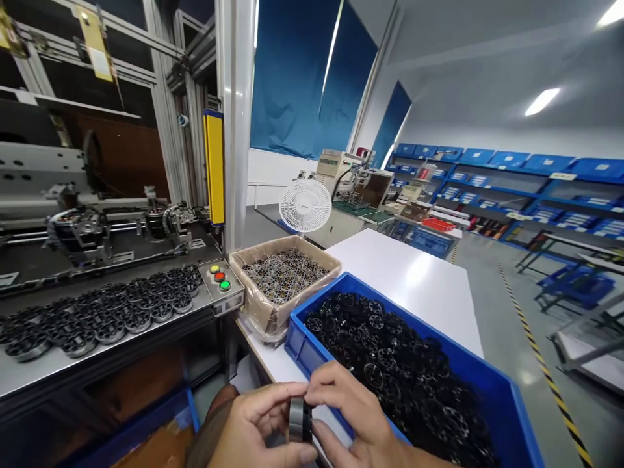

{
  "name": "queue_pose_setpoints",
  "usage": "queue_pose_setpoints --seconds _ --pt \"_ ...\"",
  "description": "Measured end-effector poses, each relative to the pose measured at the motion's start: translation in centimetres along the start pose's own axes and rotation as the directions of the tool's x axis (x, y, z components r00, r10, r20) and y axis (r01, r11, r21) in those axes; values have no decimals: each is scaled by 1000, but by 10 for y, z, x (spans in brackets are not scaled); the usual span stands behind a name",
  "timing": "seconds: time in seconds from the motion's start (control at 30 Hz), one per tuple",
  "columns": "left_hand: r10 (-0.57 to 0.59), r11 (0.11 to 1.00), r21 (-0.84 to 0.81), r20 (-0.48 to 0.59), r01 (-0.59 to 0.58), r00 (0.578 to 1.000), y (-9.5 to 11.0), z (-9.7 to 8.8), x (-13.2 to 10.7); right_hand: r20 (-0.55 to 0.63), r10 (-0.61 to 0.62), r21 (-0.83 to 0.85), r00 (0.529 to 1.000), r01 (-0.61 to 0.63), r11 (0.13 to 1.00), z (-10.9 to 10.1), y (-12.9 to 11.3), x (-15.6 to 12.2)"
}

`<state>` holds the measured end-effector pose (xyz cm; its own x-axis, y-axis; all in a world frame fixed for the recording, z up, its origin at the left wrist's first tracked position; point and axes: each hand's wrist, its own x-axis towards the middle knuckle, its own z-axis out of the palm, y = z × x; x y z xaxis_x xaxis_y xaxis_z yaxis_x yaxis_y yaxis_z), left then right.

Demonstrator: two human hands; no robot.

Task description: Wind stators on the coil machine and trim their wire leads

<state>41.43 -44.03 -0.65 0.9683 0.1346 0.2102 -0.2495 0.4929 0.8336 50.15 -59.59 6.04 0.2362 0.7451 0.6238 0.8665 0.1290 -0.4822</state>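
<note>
My left hand (pixel 258 426) and my right hand (pixel 353 413) meet at the bottom of the view, both pinching a small dark ring-shaped part (pixel 299 420) held on edge between the fingertips. Just beyond the hands stands a blue bin (pixel 312 354) heaped with black wheel-like plastic parts (pixel 404 377). A cardboard box (pixel 266 312) lined with plastic, filled with small metallic rings, sits behind the bin on a white table (pixel 414 273).
To the left, a grey machine shelf (pixel 73 370) carries rows of assembled round parts (pixel 107 312) and a button panel (pixel 221 281). A white fan (pixel 305 205) stands behind the box. Blue shelving (pixel 511 188) lines the far right wall.
</note>
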Motion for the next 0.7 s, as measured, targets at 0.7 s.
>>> queue_pose_setpoints --seconds 0.7 --pt "-153 969 178 -106 170 982 18 -6 -5 66 -307 -219 949 314 924 -6 6 3"
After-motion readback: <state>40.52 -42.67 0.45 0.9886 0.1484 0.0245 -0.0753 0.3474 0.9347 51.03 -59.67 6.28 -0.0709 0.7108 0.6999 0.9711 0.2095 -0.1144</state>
